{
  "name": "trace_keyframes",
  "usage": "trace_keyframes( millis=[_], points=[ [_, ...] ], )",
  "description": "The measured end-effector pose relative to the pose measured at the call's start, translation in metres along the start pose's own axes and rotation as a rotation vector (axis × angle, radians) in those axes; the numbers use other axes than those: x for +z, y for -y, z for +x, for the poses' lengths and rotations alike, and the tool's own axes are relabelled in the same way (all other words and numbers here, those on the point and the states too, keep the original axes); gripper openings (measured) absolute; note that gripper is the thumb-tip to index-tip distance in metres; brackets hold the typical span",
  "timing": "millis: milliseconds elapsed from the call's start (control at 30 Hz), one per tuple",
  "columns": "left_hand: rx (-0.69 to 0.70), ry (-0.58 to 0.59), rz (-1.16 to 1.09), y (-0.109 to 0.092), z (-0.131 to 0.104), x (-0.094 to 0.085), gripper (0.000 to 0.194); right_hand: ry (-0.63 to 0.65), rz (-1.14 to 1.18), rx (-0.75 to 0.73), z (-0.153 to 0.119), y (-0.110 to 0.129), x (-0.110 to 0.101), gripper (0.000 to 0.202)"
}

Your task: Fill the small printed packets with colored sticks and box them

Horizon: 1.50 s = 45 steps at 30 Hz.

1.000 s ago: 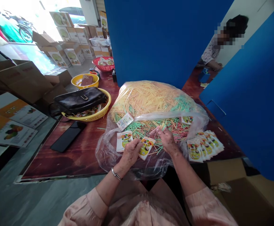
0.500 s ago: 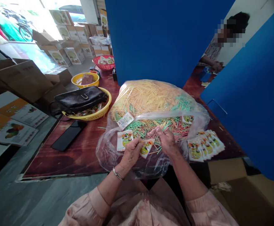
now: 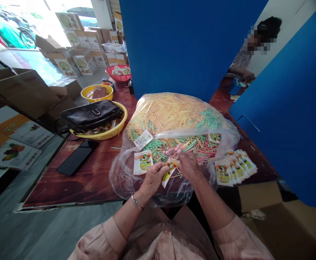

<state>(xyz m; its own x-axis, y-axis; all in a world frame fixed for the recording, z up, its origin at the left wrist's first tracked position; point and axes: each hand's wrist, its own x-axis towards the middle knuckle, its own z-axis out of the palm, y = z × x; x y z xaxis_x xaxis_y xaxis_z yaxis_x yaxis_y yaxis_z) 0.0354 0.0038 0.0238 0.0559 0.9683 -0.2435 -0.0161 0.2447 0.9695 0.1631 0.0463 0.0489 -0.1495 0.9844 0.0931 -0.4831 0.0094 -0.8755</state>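
Note:
My left hand point(image 3: 154, 176) is closed on a small printed packet point(image 3: 170, 172) with fruit pictures, its upper edge turned toward my right hand. Several thin coloured sticks point(image 3: 186, 146) are pinched in my right hand point(image 3: 187, 162), close to the packet's top. Both hands are over the open mouth of a big clear plastic bag point(image 3: 144, 108) full of yellow, green and pink sticks point(image 3: 171, 108). A stack of packets point(image 3: 143, 162) lies on the bag left of my hands, with a smaller printed bundle point(image 3: 144, 139) above it.
Fanned packets point(image 3: 235, 168) lie right of the bag. On the left are a phone point(image 3: 77, 157), a black handbag point(image 3: 93, 113) in a yellow basket point(image 3: 103, 135), and cartons point(image 3: 17, 137). Blue panels point(image 3: 171, 47) stand behind and at right; a co-worker point(image 3: 244, 59) shows between them.
My right hand has come slightly left and lower, bringing the sticks nearer the packet. The packet in my left hand is turned more upright. The whole view has shifted a little.

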Motion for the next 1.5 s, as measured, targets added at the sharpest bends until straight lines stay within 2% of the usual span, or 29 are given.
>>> trace_keyframes(
  millis=[233, 333, 400, 533, 667, 800, 867, 933, 1067, 1133, 1200, 1333, 1400, 1500],
  points=[
    [0.046, -0.050, -0.021, 0.003, 0.002, -0.001, 0.022, -0.018, 0.006, 0.007, -0.006, -0.011, -0.001, 0.013],
    [0.059, -0.052, -0.019, 0.004, 0.003, 0.000, 0.018, 0.034, 0.025, 0.077, -0.009, -0.011, -0.002, 0.011],
    [0.069, -0.044, -0.012, 0.005, 0.004, -0.001, 0.017, 0.064, 0.030, 0.122, -0.009, -0.010, -0.003, 0.018],
    [0.062, -0.019, 0.002, 0.012, 0.008, -0.004, 0.017, 0.033, 0.018, 0.148, -0.005, -0.006, -0.005, 0.036],
    [0.061, -0.005, 0.022, 0.019, 0.012, -0.009, 0.017, 0.070, -0.151, 0.158, -0.002, -0.006, -0.011, 0.051],
    [0.048, 0.088, -0.105, 0.017, 0.012, -0.009, 0.019, 0.215, -0.409, 0.214, -0.002, -0.006, -0.017, 0.058],
    [0.025, 0.128, -0.193, 0.014, 0.011, -0.008, 0.020, 0.275, -0.477, 0.238, -0.002, -0.007, -0.018, 0.055],
    [0.002, 0.144, -0.244, 0.011, 0.010, -0.006, 0.023, 0.259, -0.506, 0.225, -0.002, -0.010, -0.019, 0.050],
    [-0.043, 0.136, -0.339, 0.008, 0.008, -0.003, 0.026, 0.080, -0.395, 0.067, -0.003, -0.019, -0.018, 0.054],
    [-0.055, 0.110, -0.389, 0.009, 0.009, -0.002, 0.026, 0.027, -0.365, 0.009, -0.006, -0.020, -0.017, 0.050],
    [-0.044, 0.075, -0.415, 0.010, 0.009, 0.000, 0.025, 0.069, -0.416, 0.029, -0.012, -0.017, -0.016, 0.044],
    [0.009, 0.039, -0.376, 0.012, 0.012, 0.000, 0.022, 0.230, -0.564, 0.126, -0.020, -0.008, -0.015, 0.047],
    [0.020, 0.027, -0.345, 0.012, 0.012, -0.003, 0.023, 0.209, -0.612, 0.111, -0.019, -0.005, -0.016, 0.043],
    [0.058, -0.006, -0.283, 0.010, 0.014, -0.007, 0.022, 0.190, -0.665, 0.009, -0.013, -0.005, -0.019, 0.032]
  ],
)
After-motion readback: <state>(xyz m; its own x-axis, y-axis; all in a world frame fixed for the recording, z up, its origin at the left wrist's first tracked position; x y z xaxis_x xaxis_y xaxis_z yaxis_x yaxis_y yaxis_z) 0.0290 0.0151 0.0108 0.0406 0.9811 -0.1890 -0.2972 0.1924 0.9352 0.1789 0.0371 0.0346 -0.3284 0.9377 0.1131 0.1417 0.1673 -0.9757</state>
